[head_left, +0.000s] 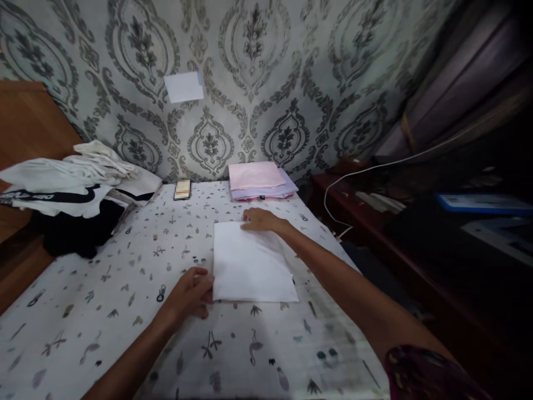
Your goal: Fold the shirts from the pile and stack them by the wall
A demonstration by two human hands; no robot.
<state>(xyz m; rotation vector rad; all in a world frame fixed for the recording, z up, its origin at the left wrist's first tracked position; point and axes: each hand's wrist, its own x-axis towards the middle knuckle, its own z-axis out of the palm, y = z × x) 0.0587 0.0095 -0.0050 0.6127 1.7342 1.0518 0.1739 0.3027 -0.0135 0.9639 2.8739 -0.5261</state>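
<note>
A flat white folded cloth lies on the patterned bedsheet in front of me. At its lower left edge is my left hand, fingers apart and curved, the fingertips touching the side of the cloth. My right hand reaches over to the cloth's far edge, its fingers slightly bent and apart, resting at the top. Neither hand has the cloth in a visible grip. Beyond the right hand sits a stack of folded pink and lilac cloths.
A pile of white and black clothes lies at the left by a wooden headboard. Near the wall is a small framed card. On the right stands a dark red table with a white cable over it.
</note>
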